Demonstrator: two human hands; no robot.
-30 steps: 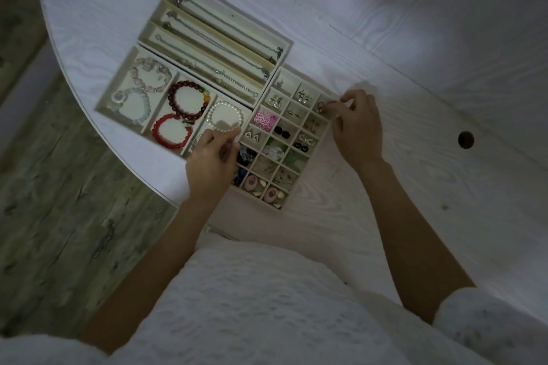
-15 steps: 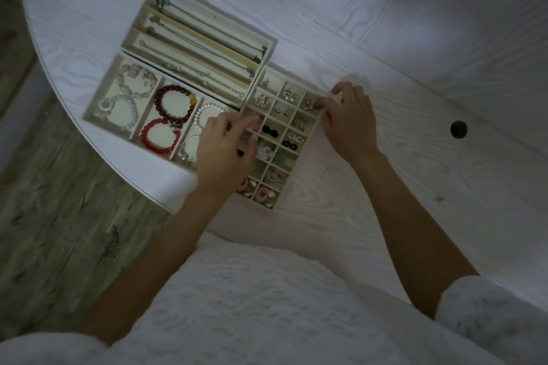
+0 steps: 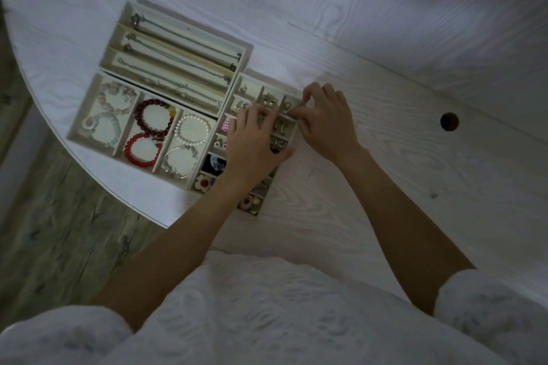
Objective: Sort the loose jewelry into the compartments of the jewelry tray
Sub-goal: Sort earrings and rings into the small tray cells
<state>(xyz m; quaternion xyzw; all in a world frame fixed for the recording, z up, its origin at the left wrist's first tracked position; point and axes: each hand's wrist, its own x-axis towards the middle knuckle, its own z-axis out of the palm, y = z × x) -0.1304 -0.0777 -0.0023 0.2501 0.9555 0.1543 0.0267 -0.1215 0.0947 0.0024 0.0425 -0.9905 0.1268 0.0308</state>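
Observation:
A cream jewelry tray (image 3: 248,50) lies on the white table. Its long slots hold chains (image 3: 189,38), its wide slots hold bracelets (image 3: 154,118), and a grid of small cells (image 3: 252,87) holds earrings and charms. My left hand (image 3: 255,142) lies over the grid's middle, fingers spread and touching the dividers, hiding several cells. My right hand (image 3: 326,121) is at the grid's right edge, thumb and forefinger pinching a small silver earring (image 3: 289,108) over the top right cell.
The round white table (image 3: 385,172) has a dark cable hole (image 3: 449,121) to the right of my hands. The table's curved edge runs along the left, with wood-look floor (image 3: 53,231) below it. My white clothing fills the bottom.
My left hand moved right from the pearl bracelet slot onto the earring grid. My right hand stayed at the grid's top right cell, still pinching.

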